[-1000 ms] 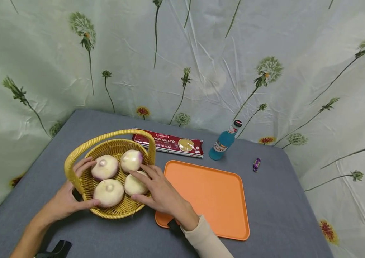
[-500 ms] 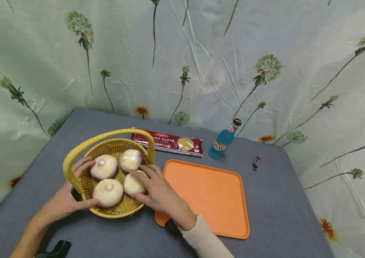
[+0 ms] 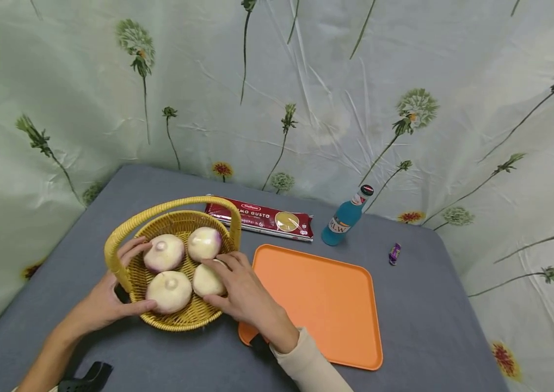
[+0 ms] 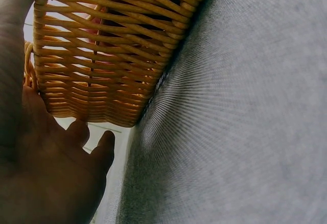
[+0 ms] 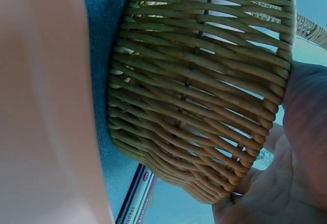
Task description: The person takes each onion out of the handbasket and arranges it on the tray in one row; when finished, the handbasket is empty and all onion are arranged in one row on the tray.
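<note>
A yellow wicker basket (image 3: 179, 326) with a tall arched handle sits on the left half of the table. Inside lie several white turnips with purple tinges, among them a front left turnip (image 3: 169, 292) and a right front turnip (image 3: 207, 280). My left hand (image 3: 105, 302) grips the basket's left side, its thumb and fingertips over the rim beside the two left turnips. On the opposite side my right hand (image 3: 245, 288) holds the rim, its fingers and thumb reaching in around the right front turnip. The wicker wall (image 5: 189, 91) hides part of the right hand's fingers.
Right of the basket lies an orange tray (image 3: 321, 310), partly under the right forearm. A red spaghetti packet (image 3: 272, 220) is behind the basket. A blue bottle (image 3: 343, 220) stands behind the tray, and a small purple wrapped candy (image 3: 394, 254) lies farther right. A floral curtain (image 3: 277, 81) backs the table.
The head view has shifted slightly, moving the whole scene a little to the right. Hands, basket and turnips keep nearly the same places relative to each other.
</note>
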Available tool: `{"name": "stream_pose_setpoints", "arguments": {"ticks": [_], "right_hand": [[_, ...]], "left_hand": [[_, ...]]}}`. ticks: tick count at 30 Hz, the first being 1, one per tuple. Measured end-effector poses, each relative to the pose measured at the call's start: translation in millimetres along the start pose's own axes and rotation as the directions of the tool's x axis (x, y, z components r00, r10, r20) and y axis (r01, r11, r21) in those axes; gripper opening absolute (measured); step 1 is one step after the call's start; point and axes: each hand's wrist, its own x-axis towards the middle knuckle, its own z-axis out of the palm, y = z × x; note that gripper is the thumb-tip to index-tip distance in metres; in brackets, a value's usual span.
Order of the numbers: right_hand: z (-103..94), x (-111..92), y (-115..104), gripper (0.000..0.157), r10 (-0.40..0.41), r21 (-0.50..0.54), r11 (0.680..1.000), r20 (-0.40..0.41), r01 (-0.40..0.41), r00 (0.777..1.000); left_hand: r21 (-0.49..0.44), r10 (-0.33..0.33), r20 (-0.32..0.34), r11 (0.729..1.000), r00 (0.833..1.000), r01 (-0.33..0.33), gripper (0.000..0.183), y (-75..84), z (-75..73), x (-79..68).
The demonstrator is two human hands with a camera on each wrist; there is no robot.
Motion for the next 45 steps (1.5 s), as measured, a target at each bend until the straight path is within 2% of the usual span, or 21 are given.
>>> {"name": "stream_pose_setpoints", "arguments": {"ticks": [6,16,25,35,45], "right_hand": [[0.9,0,-1,0.059,0.001,0.013,1.0,-0.015,0.0,1.0],[-0.7,0,1,0.055,-0.004,0.003,1.0,0.01,0.004,1.0],[-1.4,-1,5,0.049,-0.074,-0.049,0.996,-0.063,0.071,0.995],[-16.2,-3,6,0.049,-0.082,0.009,0.997,-0.017,0.082,0.997],[-37.3,-11,2,0.051,-0.063,0.012,0.998,-0.035,0.063,0.997]], "left_hand": [[0.012,-0.029,0.007,1.0,1.0,0.029,0.105,-2.4,-1.2,-2.0],[0.008,-0.055,0.019,0.998,0.998,0.054,0.104,-2.2,-0.2,-1.0],[0.001,-0.061,0.021,0.998,0.998,0.061,0.103,0.4,-0.4,-0.6],[0.019,-0.035,0.001,0.999,0.999,0.035,0.103,-1.1,1.9,-0.3],[0.031,-0.035,0.003,0.999,0.999,0.035,0.103,-1.8,1.3,-0.3]]}}
